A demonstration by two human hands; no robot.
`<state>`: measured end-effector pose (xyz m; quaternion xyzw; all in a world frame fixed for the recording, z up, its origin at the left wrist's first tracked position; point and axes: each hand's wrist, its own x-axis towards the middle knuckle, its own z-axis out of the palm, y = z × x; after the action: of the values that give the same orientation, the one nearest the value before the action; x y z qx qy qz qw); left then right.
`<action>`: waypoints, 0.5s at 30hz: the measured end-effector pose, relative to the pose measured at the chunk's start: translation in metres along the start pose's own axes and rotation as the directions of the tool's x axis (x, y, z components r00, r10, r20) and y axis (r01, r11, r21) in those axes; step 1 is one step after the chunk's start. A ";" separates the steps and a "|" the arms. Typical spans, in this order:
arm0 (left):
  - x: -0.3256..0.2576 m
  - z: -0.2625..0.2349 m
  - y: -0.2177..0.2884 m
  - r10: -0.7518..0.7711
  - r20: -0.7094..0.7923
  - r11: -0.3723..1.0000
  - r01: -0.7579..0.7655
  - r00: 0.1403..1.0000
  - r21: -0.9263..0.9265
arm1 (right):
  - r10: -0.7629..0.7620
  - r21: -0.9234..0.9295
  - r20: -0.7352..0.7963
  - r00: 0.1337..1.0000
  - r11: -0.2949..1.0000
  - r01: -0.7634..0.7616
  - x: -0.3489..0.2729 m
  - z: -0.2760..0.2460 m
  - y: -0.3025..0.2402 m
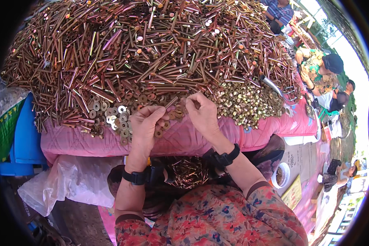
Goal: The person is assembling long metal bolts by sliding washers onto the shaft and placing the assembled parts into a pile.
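Observation:
My left hand [146, 121] is closed on a thin copper-coloured metal tube [172, 102], which points up and to the right from its fingertips. A little to the right, my right hand [201, 112] has thumb and fingers pinched together near the tube's far end; whatever is in that pinch is too small to make out. Both hands hover over the near edge of the heap. Flat washers [123, 123], some grey and some brassy, lie beside my left hand. Small yellowish nuts [244, 102] are piled beside my right hand.
A large heap of metal tubes [151, 45] covers the table, whose front edge has a pink quilted cloth [90, 141]. A hooked metal tool [272, 85] lies at right. Below are an open holder of metal pieces [188, 171] and a white bucket [281, 174]. Other people [322, 67] sit at far right.

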<state>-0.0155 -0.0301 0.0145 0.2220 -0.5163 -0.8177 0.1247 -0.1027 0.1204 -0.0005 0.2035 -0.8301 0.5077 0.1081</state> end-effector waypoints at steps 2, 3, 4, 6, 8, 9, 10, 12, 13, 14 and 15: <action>-0.001 0.003 -0.005 -0.070 0.098 0.997 0.072 0.993 -0.017 | 0.101 0.199 0.027 0.995 0.974 -0.105 -0.003 -0.005 -0.003; -0.002 0.007 -0.009 -0.057 0.127 0.998 0.062 0.990 -0.032 | 0.103 0.197 0.022 0.994 0.975 -0.106 -0.006 -0.008 -0.006; -0.001 0.007 -0.013 -0.059 0.133 0.998 0.064 0.989 -0.031 | 0.065 0.183 0.007 0.998 0.981 -0.065 -0.009 -0.010 -0.011; 0.000 0.010 -0.019 -0.041 0.186 0.999 0.044 0.982 -0.011 | 0.031 0.163 -0.020 0.999 0.986 -0.028 -0.015 -0.011 -0.011; -0.004 0.016 -0.019 -0.046 0.223 0.998 0.052 0.974 -0.020 | -0.097 0.068 -0.134 0.986 0.992 0.106 -0.021 -0.009 -0.003; -0.005 0.018 -0.019 -0.044 0.242 0.998 0.054 0.969 -0.034 | -0.146 0.020 -0.148 0.978 0.988 0.151 -0.024 -0.010 -0.002; -0.005 0.018 -0.020 -0.046 0.250 0.998 0.056 0.967 -0.033 | -0.145 0.015 -0.155 0.977 0.989 0.149 -0.026 -0.012 -0.001; -0.005 0.017 -0.022 -0.141 0.288 0.989 0.120 0.947 0.090 | -0.171 0.007 -0.133 0.976 0.985 0.173 -0.029 -0.015 0.000; -0.006 0.018 -0.023 -0.142 0.292 0.989 0.121 0.946 0.091 | -0.093 0.024 -0.113 0.989 0.995 0.096 -0.031 -0.017 -0.002; -0.008 0.020 -0.024 -0.151 0.308 0.986 0.121 0.939 0.115 | -0.091 0.022 -0.116 0.989 0.995 0.095 -0.032 -0.019 -0.003; -0.009 0.022 -0.023 -0.158 0.323 0.983 0.118 0.933 0.138 | -0.188 -0.050 -0.089 0.978 0.982 0.184 -0.032 -0.021 -0.004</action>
<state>-0.0181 0.0010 0.0038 0.1235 -0.5599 -0.8185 -0.0352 -0.0723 0.1444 0.0002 0.2540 -0.8120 0.4869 0.1978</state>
